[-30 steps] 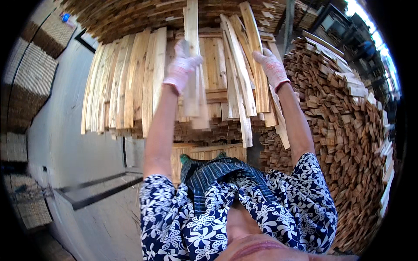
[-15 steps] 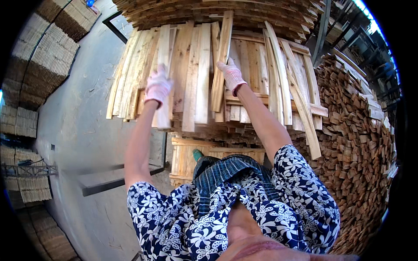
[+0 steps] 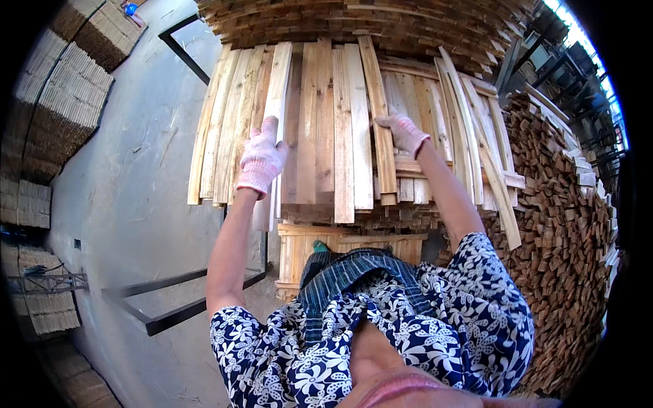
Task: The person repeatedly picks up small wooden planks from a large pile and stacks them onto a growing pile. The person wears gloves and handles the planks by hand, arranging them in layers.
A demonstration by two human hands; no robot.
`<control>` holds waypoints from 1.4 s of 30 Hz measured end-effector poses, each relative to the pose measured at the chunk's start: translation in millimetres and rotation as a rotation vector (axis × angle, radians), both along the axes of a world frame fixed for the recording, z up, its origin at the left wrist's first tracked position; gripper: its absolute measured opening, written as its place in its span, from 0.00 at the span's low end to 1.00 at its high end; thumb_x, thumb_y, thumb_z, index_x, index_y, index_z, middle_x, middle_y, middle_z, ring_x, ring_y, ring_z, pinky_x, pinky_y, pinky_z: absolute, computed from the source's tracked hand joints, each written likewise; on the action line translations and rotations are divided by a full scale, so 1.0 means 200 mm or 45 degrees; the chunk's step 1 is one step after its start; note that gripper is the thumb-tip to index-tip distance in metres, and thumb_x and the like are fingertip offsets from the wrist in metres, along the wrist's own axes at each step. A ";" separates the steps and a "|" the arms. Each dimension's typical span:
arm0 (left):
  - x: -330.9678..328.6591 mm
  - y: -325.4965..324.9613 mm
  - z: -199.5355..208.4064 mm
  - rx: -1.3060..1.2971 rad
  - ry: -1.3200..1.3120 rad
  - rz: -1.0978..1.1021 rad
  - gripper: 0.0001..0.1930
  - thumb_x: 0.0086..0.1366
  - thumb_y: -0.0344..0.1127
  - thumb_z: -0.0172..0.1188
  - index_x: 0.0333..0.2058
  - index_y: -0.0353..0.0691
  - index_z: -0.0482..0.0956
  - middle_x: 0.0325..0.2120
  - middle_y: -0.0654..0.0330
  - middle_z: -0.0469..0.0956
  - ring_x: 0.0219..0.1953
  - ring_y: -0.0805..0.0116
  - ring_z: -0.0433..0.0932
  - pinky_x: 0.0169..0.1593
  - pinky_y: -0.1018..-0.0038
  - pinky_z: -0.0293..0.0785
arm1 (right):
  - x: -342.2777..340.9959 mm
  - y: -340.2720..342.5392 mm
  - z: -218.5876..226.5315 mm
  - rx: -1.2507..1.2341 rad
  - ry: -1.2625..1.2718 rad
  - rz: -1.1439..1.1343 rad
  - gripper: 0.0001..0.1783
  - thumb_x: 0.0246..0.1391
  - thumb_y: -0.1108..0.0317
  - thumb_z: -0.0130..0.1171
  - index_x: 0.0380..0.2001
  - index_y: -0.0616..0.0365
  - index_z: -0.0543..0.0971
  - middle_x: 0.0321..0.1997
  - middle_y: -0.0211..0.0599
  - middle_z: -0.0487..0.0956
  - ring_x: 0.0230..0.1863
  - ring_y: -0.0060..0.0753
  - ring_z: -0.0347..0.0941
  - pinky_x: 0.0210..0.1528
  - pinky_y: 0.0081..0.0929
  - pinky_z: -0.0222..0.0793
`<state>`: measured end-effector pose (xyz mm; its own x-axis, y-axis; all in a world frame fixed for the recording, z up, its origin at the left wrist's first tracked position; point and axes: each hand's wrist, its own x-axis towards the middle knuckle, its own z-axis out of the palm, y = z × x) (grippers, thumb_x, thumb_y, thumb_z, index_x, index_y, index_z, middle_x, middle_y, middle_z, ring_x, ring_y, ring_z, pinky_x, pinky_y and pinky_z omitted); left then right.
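Near the far stack (image 3: 367, 24), centre: board row (image 3: 316, 122) lies side by side, apparently for even bearing | crosswise batten (image 3: 515, 179), right, likely spaces layers | pale board (image 3: 277, 85), left, under left hand (image 3: 262, 158); fingers narrow, extended, apparently steadying it; grip unclear | narrow board (image 3: 385, 160), right, crossed by right hand (image 3: 403, 132), seemingly for edge control; finger closure cannot be told

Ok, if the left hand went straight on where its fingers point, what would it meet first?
The left hand would probably first run along the pale plank at its fingers, then meet the wood stack beyond; depth is hard to judge.
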<state>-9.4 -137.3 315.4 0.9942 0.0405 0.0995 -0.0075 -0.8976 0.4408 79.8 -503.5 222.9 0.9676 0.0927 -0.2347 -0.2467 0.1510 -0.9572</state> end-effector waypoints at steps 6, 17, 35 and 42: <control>0.02 0.01 0.02 0.330 0.083 -0.106 0.30 0.62 0.50 0.65 0.58 0.44 0.68 0.55 0.37 0.70 0.57 0.36 0.72 0.58 0.49 0.71 | -0.16 -0.01 0.18 -0.221 0.030 0.156 0.46 0.65 0.64 0.59 0.76 0.60 0.46 0.64 0.55 0.74 0.63 0.47 0.72 0.69 0.38 0.67; 0.28 0.14 -0.15 -0.200 -0.398 -0.263 0.31 0.63 0.41 0.63 0.63 0.42 0.65 0.50 0.38 0.73 0.52 0.35 0.76 0.53 0.49 0.75 | -0.21 0.28 0.02 -0.617 -0.214 -0.305 0.59 0.56 0.45 0.64 0.76 0.66 0.44 0.73 0.63 0.62 0.74 0.56 0.59 0.74 0.38 0.53; 0.41 -0.08 -0.33 0.207 -0.280 -0.164 0.35 0.65 0.44 0.59 0.70 0.57 0.59 0.58 0.37 0.69 0.53 0.36 0.78 0.54 0.49 0.76 | -0.43 -0.97 0.27 -1.692 -0.305 -0.472 0.41 0.60 0.38 0.52 0.68 0.53 0.68 0.63 0.61 0.75 0.63 0.61 0.71 0.64 0.46 0.68; 0.34 -0.06 -0.36 0.254 -0.188 -0.098 0.35 0.66 0.48 0.58 0.71 0.56 0.59 0.60 0.39 0.68 0.57 0.36 0.75 0.56 0.49 0.75 | -0.92 -0.63 0.18 -2.168 -0.089 -0.439 0.42 0.60 0.48 0.60 0.73 0.48 0.59 0.68 0.60 0.67 0.68 0.62 0.65 0.69 0.49 0.63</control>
<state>59.5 -149.5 244.0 0.9678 -0.0695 0.2419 -0.1300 -0.9610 0.2440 -104.9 -630.5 258.7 0.8998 -0.3889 0.1976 -0.3775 -0.9212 -0.0940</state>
